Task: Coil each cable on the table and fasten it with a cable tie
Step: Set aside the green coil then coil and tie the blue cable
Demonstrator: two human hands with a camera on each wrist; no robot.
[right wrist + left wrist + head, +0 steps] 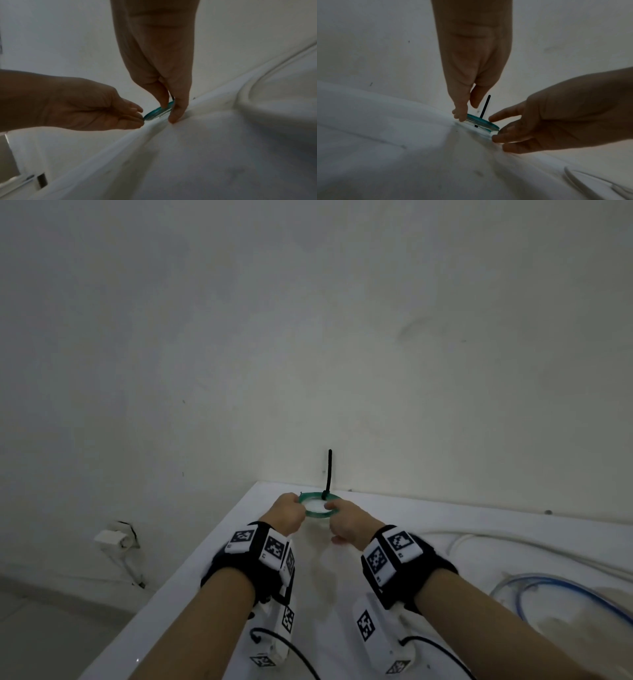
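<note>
While unlabelled — green coil [318, 504], black tie [328, 470], both hands' grip.

The left hand [288, 513] covers the left arc of the green coiled cable [318, 504] in the head view, and the right hand [346, 523] covers its right arc. The lower end of the black cable tie [329, 470] is too small to resolve where it meets the coil. The blue cable [561, 594] and the white cable [513, 546] are cut off by the right edge. In the right wrist view, the right hand's fingers [178, 108] hide most of the tie. Both wrist views are dim and blurred.
</note>
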